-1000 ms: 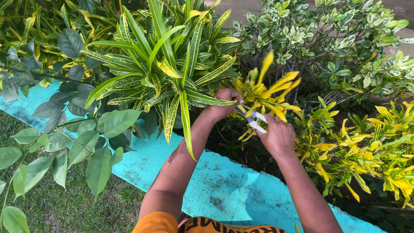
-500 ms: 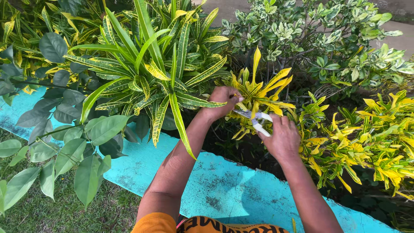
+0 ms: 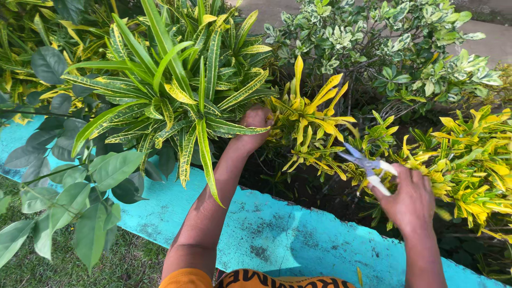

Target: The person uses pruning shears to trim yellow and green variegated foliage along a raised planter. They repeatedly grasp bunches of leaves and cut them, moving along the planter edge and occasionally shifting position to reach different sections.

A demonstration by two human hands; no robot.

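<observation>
My left hand is closed around a stem of the yellow-leaved shrub, holding a tuft of its narrow leaves upright. My right hand grips a pair of white-handled scissors, blades pointing up-left toward the same shrub, a short way from the held stem. A striped green and yellow plant hangs over my left forearm.
A turquoise painted kerb edges the planting bed below my arms. Broad-leaved green branches stand at the lower left over grass. A variegated pale-green bush fills the back, and more yellow shrubs stand to the right.
My right hand with the scissors has drawn back to the right, away from the stem. My left hand still holds the yellow tuft. The view has shifted slightly.
</observation>
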